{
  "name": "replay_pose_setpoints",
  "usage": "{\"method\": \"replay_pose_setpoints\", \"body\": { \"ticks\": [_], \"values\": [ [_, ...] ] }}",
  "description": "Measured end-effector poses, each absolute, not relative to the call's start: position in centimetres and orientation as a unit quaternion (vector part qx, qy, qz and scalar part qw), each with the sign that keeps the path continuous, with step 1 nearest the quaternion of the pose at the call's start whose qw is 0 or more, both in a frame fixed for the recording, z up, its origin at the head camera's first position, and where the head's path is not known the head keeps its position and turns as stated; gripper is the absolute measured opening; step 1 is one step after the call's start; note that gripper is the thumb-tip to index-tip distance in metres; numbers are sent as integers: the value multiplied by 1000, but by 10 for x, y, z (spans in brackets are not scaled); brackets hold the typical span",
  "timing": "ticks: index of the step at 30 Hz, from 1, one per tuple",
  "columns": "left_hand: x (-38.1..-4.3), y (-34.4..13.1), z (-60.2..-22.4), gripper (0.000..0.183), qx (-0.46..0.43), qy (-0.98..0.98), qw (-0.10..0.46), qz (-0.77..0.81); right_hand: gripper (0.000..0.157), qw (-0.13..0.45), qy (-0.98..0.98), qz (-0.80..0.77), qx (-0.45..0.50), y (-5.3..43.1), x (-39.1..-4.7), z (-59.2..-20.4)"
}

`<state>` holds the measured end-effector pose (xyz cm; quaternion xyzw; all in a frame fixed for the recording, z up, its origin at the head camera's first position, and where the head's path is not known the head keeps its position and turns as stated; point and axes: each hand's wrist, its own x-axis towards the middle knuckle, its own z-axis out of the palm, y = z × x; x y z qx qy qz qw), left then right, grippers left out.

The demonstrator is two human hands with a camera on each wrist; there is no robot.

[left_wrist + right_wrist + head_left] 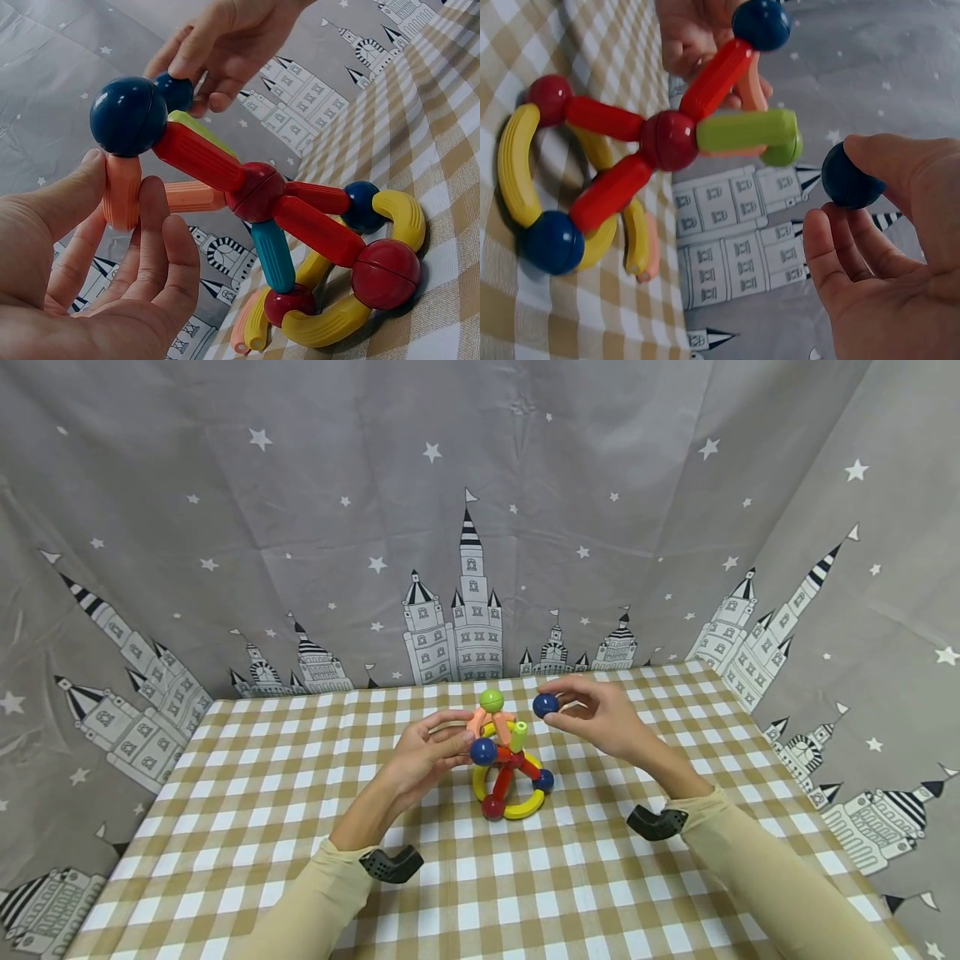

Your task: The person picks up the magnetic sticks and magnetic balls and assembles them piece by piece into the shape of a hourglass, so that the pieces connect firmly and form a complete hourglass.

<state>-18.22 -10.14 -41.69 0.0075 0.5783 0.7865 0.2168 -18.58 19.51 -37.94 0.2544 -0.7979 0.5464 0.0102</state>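
Observation:
A construction of ball-and-stick building toys stands on the table, with red sticks (319, 230) meeting at a central red ball (256, 193). My left hand (408, 756) pinches a peach stick (122, 191) on its left side, just under a blue ball (129, 116). Between my right thumb and fingers is a loose blue ball (853, 176); that right hand (600, 714) holds it in the air, apart from the construction. Nearest to it, a light green stick (742, 131) juts from the central ball with its outer end bare. A green ball (491, 700) tops the peach sticks.
Curved yellow sticks (517, 165) with red and blue balls form a ring at the base. Under everything lies a brown-and-white checked tablecloth (285, 777). Behind the table hangs a grey curtain (480, 460) printed with castles and stars.

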Motion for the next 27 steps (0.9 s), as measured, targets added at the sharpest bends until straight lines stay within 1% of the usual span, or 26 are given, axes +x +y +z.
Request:
{"method": "replay_pose_setpoints", "body": {
  "ticks": [8, 14, 27],
  "values": [
    [-183, -102, -418, 44, 7, 580, 215, 786, 37, -14, -809, 521, 271, 180, -180, -374],
    [-182, -102, -419, 42, 9, 576, 217, 788, 38, -12, -806, 514, 291, 175, -179, -377],
    [-183, -101, -419, 43, 17, 577, 218, 787, 36, -12, -816, 500, 291, 165, -181, -376]
  ]
}}
